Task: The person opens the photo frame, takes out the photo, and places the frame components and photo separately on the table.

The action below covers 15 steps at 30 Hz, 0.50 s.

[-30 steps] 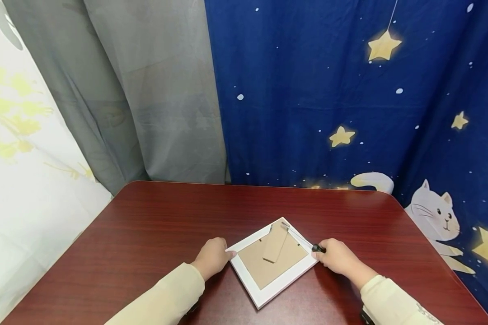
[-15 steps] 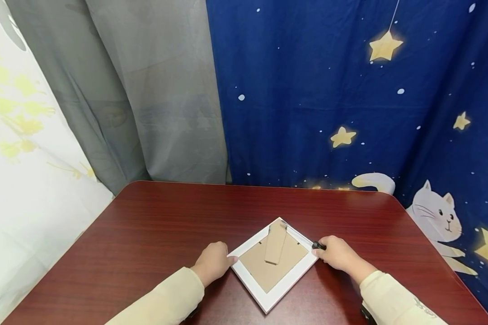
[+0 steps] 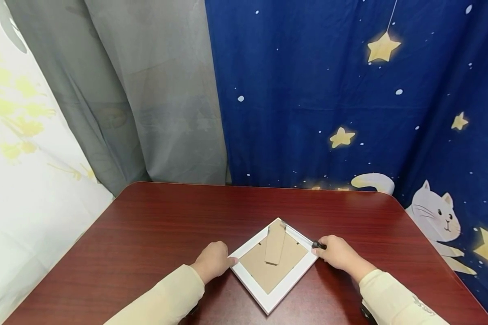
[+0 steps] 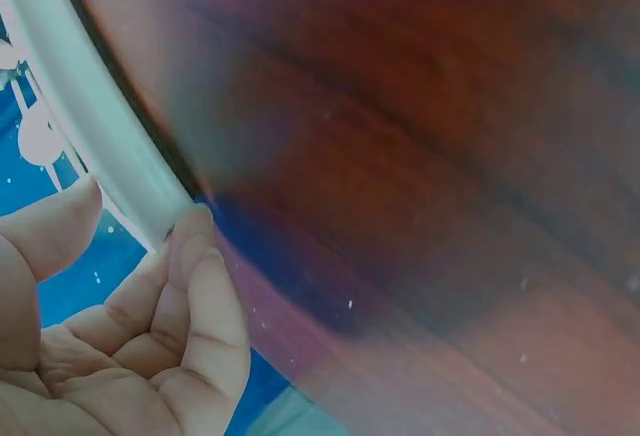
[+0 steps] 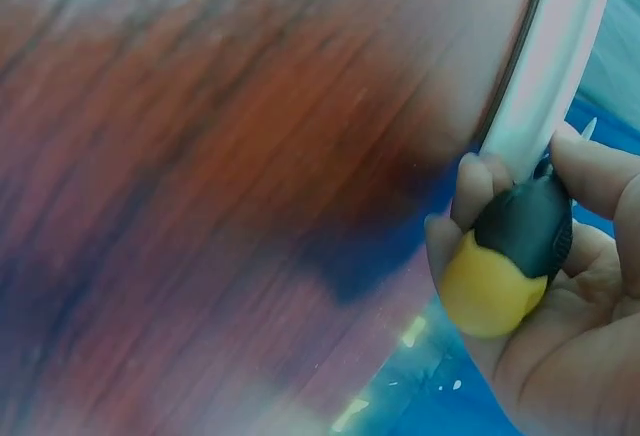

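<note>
A white picture frame [image 3: 285, 285] lies back side up, turned like a diamond, its beige backing board [image 3: 267, 276] showing. The beige easel leg [image 3: 275, 247] lies folded against the backing. My left hand [image 3: 213, 261] pinches the left corner, thumb on top; in the left wrist view the fingertips press the white edge [image 4: 100, 96] from below. At the right corner, my right hand [image 3: 338, 253] grips both the frame and a screwdriver [image 5: 522, 224] with a black and yellow handle. Its metal shaft runs along the frame's upper right side.
The dark red wooden table [image 3: 166, 216] extends around the frame. Behind it hang a grey curtain [image 3: 171, 99] and a blue curtain [image 3: 293, 99] with stars and a cat. White cloth with yellow flowers [image 3: 28, 194] hangs at the left.
The frame has turned slightly, its near corner shifting right and toward me. The screwdriver's shaft has settled closer along the frame's edge. Both hands keep their hold; the last half second shows almost no motion.
</note>
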Available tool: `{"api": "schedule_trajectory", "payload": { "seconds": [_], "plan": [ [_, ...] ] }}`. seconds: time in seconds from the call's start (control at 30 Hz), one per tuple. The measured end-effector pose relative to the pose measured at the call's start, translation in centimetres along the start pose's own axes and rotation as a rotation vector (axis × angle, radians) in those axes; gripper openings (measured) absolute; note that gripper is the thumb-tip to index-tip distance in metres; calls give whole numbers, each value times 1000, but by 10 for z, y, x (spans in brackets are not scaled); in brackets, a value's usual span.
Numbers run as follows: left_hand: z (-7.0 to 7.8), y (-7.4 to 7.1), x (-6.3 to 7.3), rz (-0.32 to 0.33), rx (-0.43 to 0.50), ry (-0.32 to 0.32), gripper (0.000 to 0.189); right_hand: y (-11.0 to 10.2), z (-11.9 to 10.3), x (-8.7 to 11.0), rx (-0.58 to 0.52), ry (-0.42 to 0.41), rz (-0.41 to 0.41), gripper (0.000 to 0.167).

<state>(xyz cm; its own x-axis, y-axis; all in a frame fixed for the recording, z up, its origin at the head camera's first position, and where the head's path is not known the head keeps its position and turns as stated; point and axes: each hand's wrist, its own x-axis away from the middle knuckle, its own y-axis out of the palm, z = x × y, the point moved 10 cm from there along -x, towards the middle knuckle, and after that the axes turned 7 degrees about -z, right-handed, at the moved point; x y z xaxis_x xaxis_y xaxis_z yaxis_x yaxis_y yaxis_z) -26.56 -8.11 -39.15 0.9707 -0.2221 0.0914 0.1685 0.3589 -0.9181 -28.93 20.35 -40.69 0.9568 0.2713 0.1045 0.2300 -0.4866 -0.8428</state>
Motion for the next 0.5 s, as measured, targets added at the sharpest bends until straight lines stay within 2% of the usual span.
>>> {"api": "schedule_trajectory", "payload": {
  "seconds": [0.13,0.33,0.5],
  "plan": [
    [-1,-1,-6,-7,17,-5,31,-11,2,6,77,14,58,16],
    [-1,-4,-19,13,59,33,31,-28,3,24,47,56,128,18],
    [1,-7,-31,26,78,57,28,-27,-3,41,19,67,134,16]
  ]
}}
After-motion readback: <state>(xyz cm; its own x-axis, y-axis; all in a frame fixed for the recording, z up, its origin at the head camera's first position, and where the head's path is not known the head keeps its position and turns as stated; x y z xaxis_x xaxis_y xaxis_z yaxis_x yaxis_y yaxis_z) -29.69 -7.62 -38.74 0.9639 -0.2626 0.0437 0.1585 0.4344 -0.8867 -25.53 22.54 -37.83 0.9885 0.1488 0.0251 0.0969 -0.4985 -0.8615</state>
